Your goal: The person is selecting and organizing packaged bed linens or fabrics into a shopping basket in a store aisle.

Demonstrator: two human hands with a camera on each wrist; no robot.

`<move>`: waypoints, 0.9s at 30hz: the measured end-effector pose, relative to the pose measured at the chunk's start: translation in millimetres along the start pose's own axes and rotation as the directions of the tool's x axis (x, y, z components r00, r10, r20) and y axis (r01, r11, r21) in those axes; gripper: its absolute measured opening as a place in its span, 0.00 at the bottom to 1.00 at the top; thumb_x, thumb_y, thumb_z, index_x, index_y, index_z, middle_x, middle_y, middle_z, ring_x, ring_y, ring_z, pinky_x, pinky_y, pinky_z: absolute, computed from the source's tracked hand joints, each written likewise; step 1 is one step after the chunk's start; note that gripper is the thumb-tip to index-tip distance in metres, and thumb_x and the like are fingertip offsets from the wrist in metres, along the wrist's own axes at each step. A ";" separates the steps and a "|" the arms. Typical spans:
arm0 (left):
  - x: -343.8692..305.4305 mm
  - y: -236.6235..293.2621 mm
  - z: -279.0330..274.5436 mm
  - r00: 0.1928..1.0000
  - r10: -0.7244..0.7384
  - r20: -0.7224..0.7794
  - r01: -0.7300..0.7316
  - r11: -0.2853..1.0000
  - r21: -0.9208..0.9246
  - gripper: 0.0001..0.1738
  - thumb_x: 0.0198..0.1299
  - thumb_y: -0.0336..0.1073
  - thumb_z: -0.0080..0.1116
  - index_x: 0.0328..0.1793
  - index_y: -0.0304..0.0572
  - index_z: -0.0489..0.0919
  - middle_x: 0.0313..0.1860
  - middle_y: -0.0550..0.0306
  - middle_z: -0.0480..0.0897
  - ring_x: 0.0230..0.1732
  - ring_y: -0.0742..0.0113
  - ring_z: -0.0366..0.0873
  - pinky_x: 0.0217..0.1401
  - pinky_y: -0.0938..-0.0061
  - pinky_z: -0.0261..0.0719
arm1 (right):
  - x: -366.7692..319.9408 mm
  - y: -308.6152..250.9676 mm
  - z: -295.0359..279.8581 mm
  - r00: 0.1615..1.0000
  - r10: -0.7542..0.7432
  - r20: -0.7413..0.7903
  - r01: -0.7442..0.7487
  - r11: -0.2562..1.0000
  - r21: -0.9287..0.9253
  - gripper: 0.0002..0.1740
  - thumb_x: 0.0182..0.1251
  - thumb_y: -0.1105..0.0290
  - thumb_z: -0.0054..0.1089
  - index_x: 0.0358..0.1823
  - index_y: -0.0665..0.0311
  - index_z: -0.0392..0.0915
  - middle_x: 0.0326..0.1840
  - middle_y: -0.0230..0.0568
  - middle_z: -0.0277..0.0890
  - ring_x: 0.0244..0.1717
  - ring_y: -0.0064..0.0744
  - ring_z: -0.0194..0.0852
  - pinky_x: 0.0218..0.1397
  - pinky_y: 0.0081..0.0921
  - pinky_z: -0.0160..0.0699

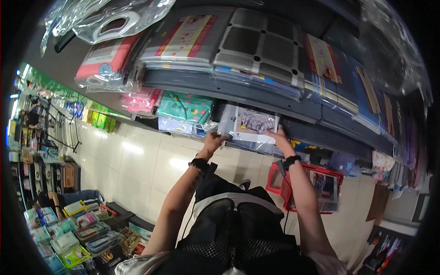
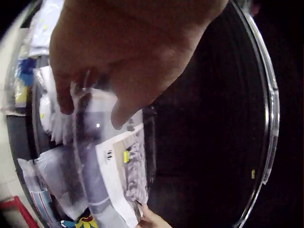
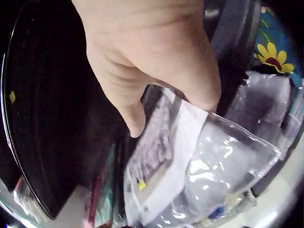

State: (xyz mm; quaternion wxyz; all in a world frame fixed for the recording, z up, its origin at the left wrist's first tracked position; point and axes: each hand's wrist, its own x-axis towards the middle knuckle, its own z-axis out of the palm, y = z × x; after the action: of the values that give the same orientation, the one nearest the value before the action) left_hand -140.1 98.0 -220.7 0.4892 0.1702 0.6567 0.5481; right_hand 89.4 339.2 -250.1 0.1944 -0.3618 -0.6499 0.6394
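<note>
A clear plastic package with a picture card of grey ruffled fabric (image 1: pixel 256 121) lies at the lower shelf, between both hands. My left hand (image 1: pixel 213 144) pinches its left edge; in the left wrist view the thumb and fingers of the left hand (image 2: pixel 123 52) are bent at the clear wrapping. My right hand (image 1: pixel 280 139) grips the package's right end, and in the right wrist view the right hand (image 3: pixel 156 57) has its thumb and fingers around the corner of the card (image 3: pixel 185 137). Some fingertips are hidden behind the package.
Above is a shelf edge (image 1: pixel 220 85) with stacked packages. A green package (image 1: pixel 184 108) lies left of the hands. A red basket (image 1: pixel 340 183) stands on the floor at the right. At the lower left, a person's arm (image 1: pixel 57 205) shows beside a goods display (image 1: pixel 68 240).
</note>
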 end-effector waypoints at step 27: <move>59.2 -45.8 -24.1 0.951 -0.298 -0.085 0.081 0.504 -0.860 0.08 0.61 0.33 0.56 0.44 0.41 0.72 0.36 0.59 0.75 0.38 0.65 0.76 0.33 0.82 0.78 | -3.4 -23.5 44.2 0.973 0.226 -0.037 -0.228 0.971 -0.064 0.45 0.52 0.71 0.67 0.69 0.57 0.49 0.53 0.47 0.70 0.51 0.40 0.73 0.38 0.31 0.80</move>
State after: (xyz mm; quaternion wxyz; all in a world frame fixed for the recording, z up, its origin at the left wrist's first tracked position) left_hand -173.2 113.9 -290.2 0.4905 -0.2247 0.3717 0.7554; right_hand 54.8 308.1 -231.2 0.1170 -0.4495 -0.6226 0.6298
